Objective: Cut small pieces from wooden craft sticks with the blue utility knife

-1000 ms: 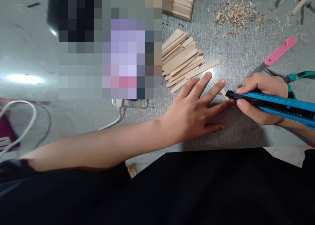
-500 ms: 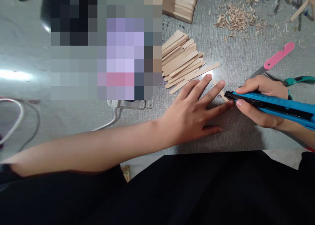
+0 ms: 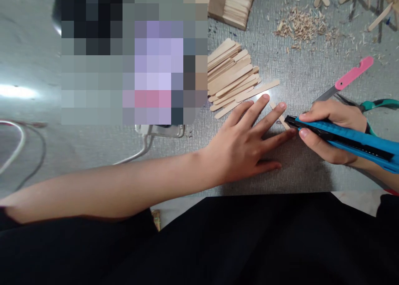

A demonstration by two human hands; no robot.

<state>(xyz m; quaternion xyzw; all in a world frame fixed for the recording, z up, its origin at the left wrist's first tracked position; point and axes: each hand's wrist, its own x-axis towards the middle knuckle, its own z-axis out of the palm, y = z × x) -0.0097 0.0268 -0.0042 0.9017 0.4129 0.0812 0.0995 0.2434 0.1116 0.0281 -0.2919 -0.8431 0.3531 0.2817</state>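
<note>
My left hand [image 3: 241, 139] lies on the grey table with its fingers spread. Its fingertips touch a short popsicle stick [image 3: 281, 115], part of which is hidden beneath them. My right hand [image 3: 333, 131] is closed around a blue utility knife [image 3: 358, 140]. The knife's black tip rests at the stick, close by a left fingertip; whether the blade cuts into the wood I cannot tell. Just beyond my left fingers, a loose popsicle stick [image 3: 258, 90] lies against a fanned pile of popsicle sticks [image 3: 232, 75].
A pink folding knife [image 3: 353, 74] lies open beyond my right hand, beside green-handled pliers [image 3: 378, 104]. Wood shavings [image 3: 301, 25] are heaped farther back. A banded stack of sticks [image 3: 233, 4] stands at the back. A white cable [image 3: 134, 154] runs at left; a blurred patch hides things there.
The rear end of the blue utility knife has swung slightly toward me, while its tip stays at the stick. My left hand keeps its place. The view has shifted a little.
</note>
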